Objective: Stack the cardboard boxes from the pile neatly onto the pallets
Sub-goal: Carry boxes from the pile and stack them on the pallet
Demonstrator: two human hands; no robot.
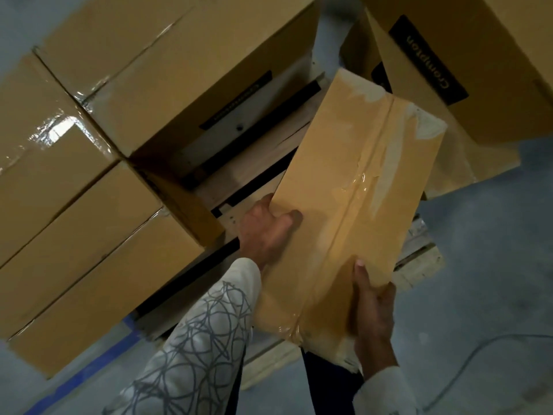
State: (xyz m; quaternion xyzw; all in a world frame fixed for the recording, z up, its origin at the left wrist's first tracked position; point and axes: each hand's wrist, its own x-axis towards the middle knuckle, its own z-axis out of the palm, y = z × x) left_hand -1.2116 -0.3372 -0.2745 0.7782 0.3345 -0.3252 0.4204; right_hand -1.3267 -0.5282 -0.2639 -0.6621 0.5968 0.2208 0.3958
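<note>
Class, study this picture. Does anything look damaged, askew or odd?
Yes. The held box looks damaged. White patches show where its surface has peeled beside the tape at the far end. Its near corner is ragged and the tape is wrinkled.

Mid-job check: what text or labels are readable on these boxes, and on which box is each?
"Crompton": white letters on a black label on the upper-right box, upside down in this view.
Black strip label on the centre stacked box: too blurred to read.
Black patch behind the held box: mostly hidden, unreadable.
On the held box itself: tape only, no print visible.
</note>
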